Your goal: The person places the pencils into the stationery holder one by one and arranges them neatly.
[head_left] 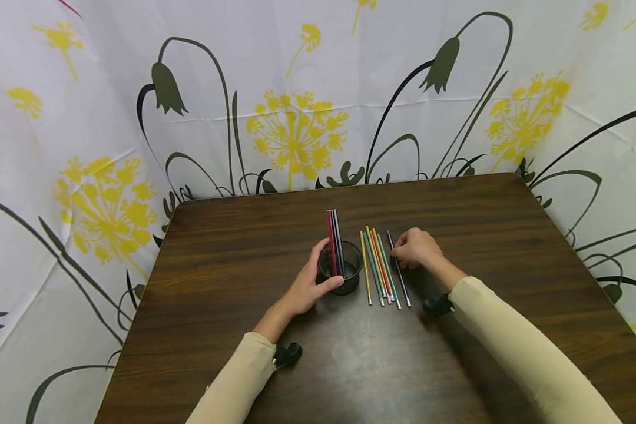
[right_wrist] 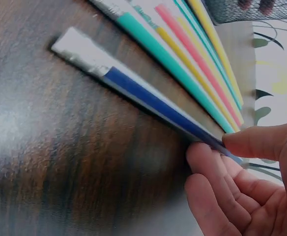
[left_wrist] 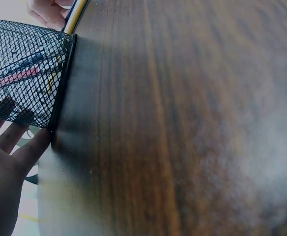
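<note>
A black mesh pencil cup (head_left: 353, 285) (left_wrist: 23, 73) stands upright on the table, with a few red and dark pencils (head_left: 335, 241) leaning in it. My left hand (head_left: 303, 290) (left_wrist: 6, 167) holds it from the left side, thumb at the near rim and fingers round the far side. To the right of the cup, my right hand (head_left: 417, 247) (right_wrist: 242, 191) pinches a dark blue pencil (head_left: 401, 280) (right_wrist: 148, 101) between thumb and fingers near its far end. This pencil lies along the table, its silver eraser end toward me.
Between the cup and the blue pencil lies a row of several yellow, green and red pencils (head_left: 372, 265) (right_wrist: 168, 69), side by side. The brown wooden table (head_left: 233, 253) ends at a white curtain (head_left: 201, 141) printed with flowers.
</note>
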`<state>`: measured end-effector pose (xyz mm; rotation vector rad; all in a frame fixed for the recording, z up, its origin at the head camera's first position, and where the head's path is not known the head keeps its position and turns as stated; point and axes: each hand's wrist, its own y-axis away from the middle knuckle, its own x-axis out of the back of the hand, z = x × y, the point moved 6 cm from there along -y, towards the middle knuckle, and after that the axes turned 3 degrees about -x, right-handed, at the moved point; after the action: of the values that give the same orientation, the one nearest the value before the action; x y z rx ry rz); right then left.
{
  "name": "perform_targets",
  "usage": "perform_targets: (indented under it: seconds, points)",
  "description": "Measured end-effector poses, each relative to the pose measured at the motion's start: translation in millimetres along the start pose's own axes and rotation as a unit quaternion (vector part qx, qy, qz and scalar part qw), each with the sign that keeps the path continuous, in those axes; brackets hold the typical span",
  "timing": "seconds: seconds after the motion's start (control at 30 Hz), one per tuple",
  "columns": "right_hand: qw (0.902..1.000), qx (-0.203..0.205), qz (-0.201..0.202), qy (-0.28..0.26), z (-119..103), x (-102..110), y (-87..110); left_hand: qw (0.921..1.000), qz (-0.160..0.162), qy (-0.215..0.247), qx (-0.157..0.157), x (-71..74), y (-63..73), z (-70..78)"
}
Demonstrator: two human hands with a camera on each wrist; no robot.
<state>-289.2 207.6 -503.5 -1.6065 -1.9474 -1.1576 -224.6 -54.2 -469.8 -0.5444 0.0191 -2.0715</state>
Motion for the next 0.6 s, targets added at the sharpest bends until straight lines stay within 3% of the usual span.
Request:
perform_targets:
  seconds: [0.3, 0.47, 0.6]
  points:
    - [0.9979, 0.015, 0.007, -0.063, -11, 20, 11.5, 1.0000, 0.000, -0.002, -0.003, -1.6, -2.2, 1.9]
    - [0.9914, 0.066, 0.042, -0.105, -34, 36, 23.5, 1.0000, 0.003, -0.003, 0.004, -1.2, -1.0, 0.5]
    - [0.9772, 0.123, 0.072, -0.157, -58, 49, 36.5, 0.9999, 0.006, -0.006, 0.005, 0.1, 1.0, 1.7]
